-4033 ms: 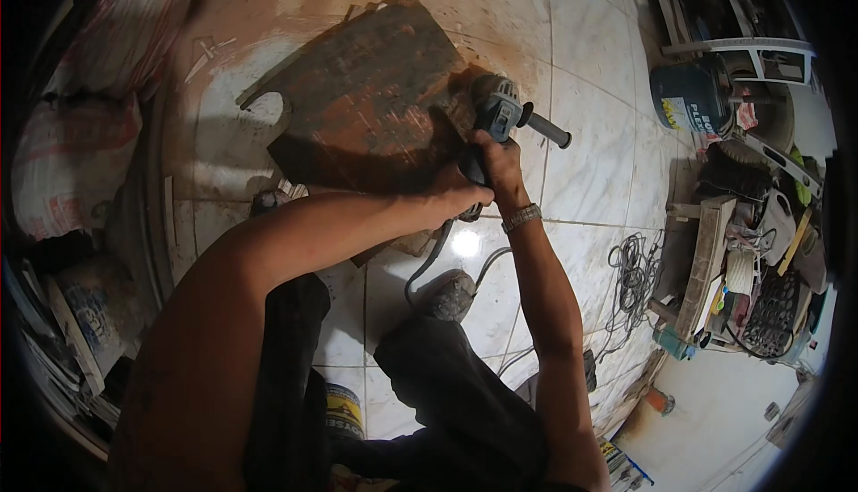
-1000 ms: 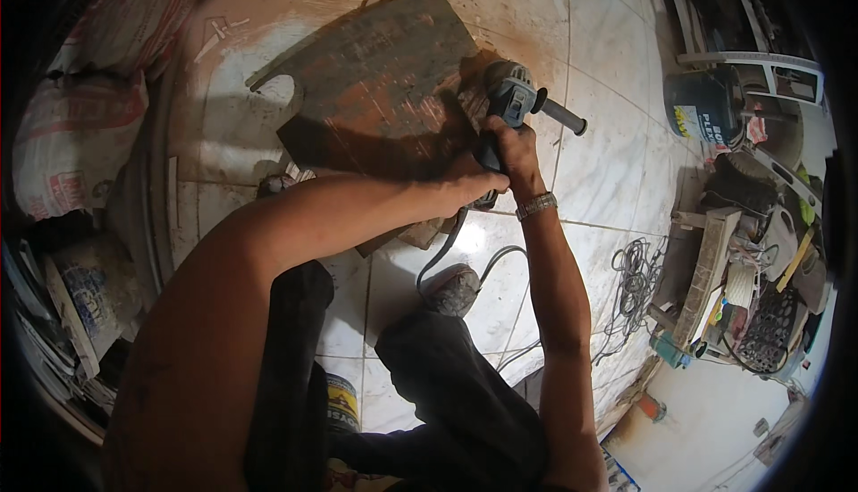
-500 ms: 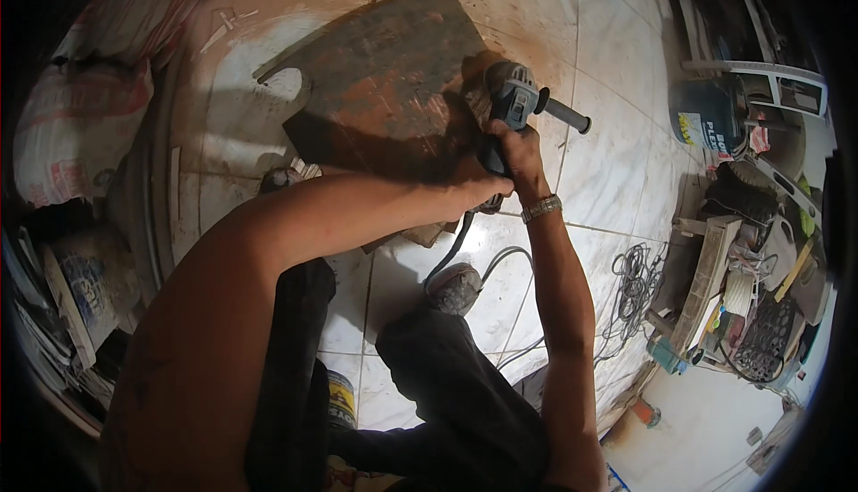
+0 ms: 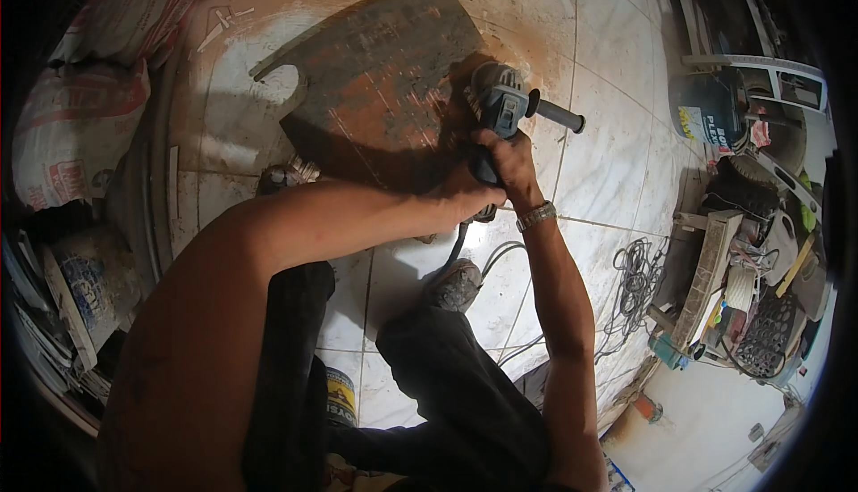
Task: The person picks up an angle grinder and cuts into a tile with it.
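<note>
1. A cluttered room had a floor (image 4: 603, 170) of pale, marble-patterned tiles, smeared with brown dust toward the top of the view.
2. At the far left, printed white-and-red sacks (image 4: 79, 130) slumped above a grimy round container (image 4: 96, 282).
3. Left of centre, part of a dusty shoe (image 4: 282, 177) showed just beyond the person's left forearm, and a can (image 4: 341, 397) with a yellow label stood near the lower edge, beside a dark trouser leg.
4. In the upper middle, a dark panel (image 4: 380, 76) with scraped reddish patches lay at a slant on the tiles.
5. The left hand (image 4: 465, 195) was clamped around the rear of an angle grinder (image 4: 506, 106), whose head sat at the panel's right edge; whether its disc touched the panel could not be told.
6. The right hand (image 4: 513, 163), a metal watch (image 4: 536, 216) on its wrist, gripped the tool farther forward, close against the left. A black side handle (image 4: 561, 117) stuck out rightward.
7. Farther right, a tangled cord (image 4: 633, 282) lay near a cluttered wooden bench (image 4: 708, 285), with a dark bucket (image 4: 711, 103) above.
</note>
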Tool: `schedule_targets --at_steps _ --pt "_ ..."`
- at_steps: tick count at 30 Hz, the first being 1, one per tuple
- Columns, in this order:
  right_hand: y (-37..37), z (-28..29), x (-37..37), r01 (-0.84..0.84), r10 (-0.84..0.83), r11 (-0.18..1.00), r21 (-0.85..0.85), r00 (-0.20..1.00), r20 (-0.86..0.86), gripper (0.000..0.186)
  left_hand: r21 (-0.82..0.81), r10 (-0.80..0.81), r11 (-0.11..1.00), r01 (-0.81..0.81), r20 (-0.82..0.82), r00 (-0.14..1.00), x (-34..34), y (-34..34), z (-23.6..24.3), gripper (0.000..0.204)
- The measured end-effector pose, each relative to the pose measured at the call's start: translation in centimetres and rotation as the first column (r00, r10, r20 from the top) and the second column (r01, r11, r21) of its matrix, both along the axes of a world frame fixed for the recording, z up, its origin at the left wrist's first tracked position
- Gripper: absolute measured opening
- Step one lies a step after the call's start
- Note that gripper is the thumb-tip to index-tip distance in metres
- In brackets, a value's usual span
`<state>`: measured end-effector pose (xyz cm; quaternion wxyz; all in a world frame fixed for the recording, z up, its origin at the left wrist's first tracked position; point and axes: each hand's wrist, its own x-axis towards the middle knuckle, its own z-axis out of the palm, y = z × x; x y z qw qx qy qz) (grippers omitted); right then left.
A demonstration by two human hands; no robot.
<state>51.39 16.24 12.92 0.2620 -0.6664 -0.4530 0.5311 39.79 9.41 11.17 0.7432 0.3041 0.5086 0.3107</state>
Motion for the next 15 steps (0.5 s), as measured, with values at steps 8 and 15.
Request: schedule_targets --at_steps 8,15 --pt "1.2 -0.3 0.2 0.028 -0.027 0.999 -0.047 1.0 0.008 0.037 -0.089 -0.06 0.994 0.059 -0.009 0.998 0.3 1.5 -2.2 0.035" --pt "-0.4 0.3 -0.1 -0.022 0.023 0.999 0.033 1.0 -0.005 0.038 -0.064 -0.016 0.998 0.02 0.069 0.997 0.3 -0.3 -1.0 0.037"
